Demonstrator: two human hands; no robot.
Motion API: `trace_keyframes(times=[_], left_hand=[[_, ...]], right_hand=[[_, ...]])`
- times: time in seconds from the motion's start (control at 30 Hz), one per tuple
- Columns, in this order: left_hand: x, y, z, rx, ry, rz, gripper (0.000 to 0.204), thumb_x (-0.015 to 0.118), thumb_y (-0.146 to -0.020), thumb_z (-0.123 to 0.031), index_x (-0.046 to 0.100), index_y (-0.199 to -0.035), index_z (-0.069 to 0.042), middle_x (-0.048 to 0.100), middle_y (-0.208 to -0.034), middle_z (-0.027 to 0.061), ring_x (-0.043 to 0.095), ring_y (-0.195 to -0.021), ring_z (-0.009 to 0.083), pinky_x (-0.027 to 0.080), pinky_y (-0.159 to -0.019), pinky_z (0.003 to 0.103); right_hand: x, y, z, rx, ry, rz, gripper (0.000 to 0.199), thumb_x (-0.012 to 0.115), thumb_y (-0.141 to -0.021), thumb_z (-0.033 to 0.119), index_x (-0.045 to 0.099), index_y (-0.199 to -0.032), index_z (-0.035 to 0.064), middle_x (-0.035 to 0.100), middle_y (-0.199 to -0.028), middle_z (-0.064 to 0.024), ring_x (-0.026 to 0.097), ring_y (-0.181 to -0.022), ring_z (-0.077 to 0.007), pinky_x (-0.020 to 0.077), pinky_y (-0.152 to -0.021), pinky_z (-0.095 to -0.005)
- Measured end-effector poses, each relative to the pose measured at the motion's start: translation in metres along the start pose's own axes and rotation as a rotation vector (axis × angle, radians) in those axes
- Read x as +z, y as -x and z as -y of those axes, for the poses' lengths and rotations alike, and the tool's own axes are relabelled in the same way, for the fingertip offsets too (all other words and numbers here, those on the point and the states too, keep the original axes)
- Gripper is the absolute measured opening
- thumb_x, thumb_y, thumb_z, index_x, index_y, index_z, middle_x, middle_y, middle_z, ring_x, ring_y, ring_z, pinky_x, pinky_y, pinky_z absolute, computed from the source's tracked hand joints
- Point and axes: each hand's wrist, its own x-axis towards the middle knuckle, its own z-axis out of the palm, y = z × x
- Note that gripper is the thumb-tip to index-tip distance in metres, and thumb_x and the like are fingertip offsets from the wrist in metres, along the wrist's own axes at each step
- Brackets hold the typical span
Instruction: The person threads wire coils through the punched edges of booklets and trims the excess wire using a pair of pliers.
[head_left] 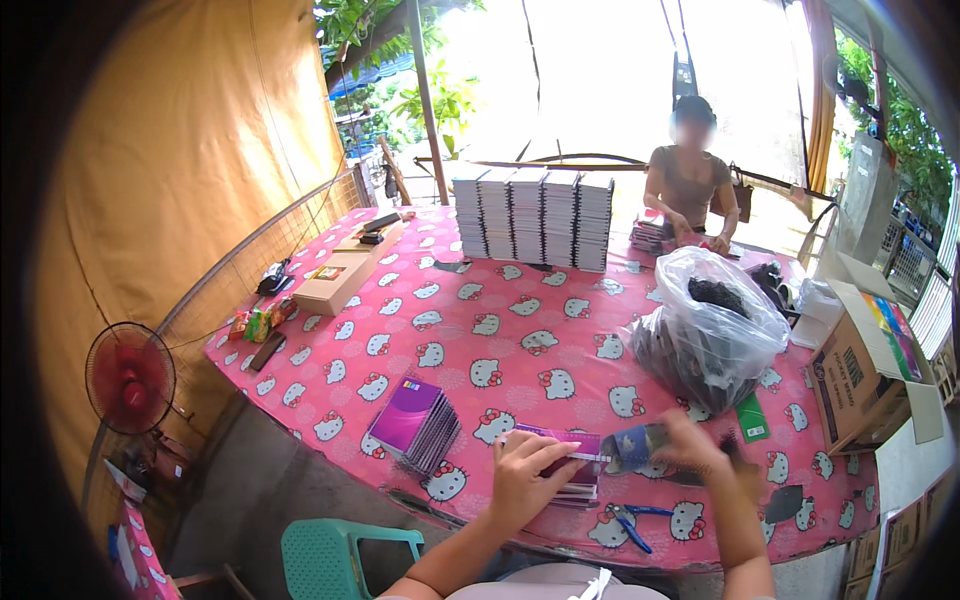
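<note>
Hands at a notebook near the table's front edge.
Left hand lies flat on the purple notebook; right hand, blurred, grips its right end; pliers just beside.

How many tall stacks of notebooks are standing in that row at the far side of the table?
5, side by side: first stack, second, third, fourth, fifth. Others may hide behind.
</note>
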Motion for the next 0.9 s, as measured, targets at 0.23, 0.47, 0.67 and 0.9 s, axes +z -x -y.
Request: trace_keyframes(times=[0.23, 0.47, 0.67, 0.9], left_hand=[[0.007, -0.008, -0.003, -0.001, -0.013, 0.009, 0.030, 0.085, -0.059, -0.019, 0.070, -0.084, -0.011, 0.066, -0.080, 0.0008, 0.058, -0.080, 0.0187, 0.042, -0.078, 0.036], [0.012, -0.011, -0.002, -0.060, -0.035, 0.051, 0.030, 0.086, -0.057, -0.021, 0.066, -0.077, -0.010, 0.064, -0.079, 0.0025, 0.058, -0.079, 0.0209, 0.043, -0.076, 0.036], [0.009, -0.007, 0.001, -0.044, -0.018, 0.027, 0.034, 0.086, -0.058, -0.021, 0.066, -0.084, -0.010, 0.064, -0.077, 0.0023, 0.059, -0.078, 0.0205, 0.044, -0.072, 0.035], [0.001, -0.006, 0.009, -0.088, -0.001, 0.020, 0.037, 0.086, -0.060, -0.015, 0.066, -0.090, -0.006, 0.061, -0.100, 0.0102, 0.060, -0.092, 0.0249, 0.048, -0.082, 0.036]], right_hand=[[0.045, -0.001, -0.005, 0.279, -0.081, 0.042, 0.042, 0.070, -0.070, 0.012, 0.055, -0.109, 0.0053, 0.060, -0.111, -0.0147, 0.056, -0.106, -0.0335, 0.0481, -0.087, -0.0417], [-0.035, -0.029, 0.042, -0.080, -0.983, -0.011, 0.025, 0.070, -0.075, 0.009, 0.062, -0.098, 0.0012, 0.066, -0.100, -0.0083, 0.062, -0.088, -0.0163, 0.0508, -0.080, -0.0324], [-0.059, -0.040, 0.067, -0.030, -0.860, -0.011, 0.024, 0.070, -0.069, 0.002, 0.064, -0.093, 0.0023, 0.065, -0.085, -0.0039, 0.062, -0.076, -0.0142, 0.0487, -0.071, -0.0289], [-0.063, -0.053, 0.101, -0.116, -1.181, 0.094, 0.035, 0.077, -0.062, 0.008, 0.064, -0.094, 0.0040, 0.066, -0.079, -0.0049, 0.063, -0.074, -0.0174, 0.0499, -0.069, -0.0316]])
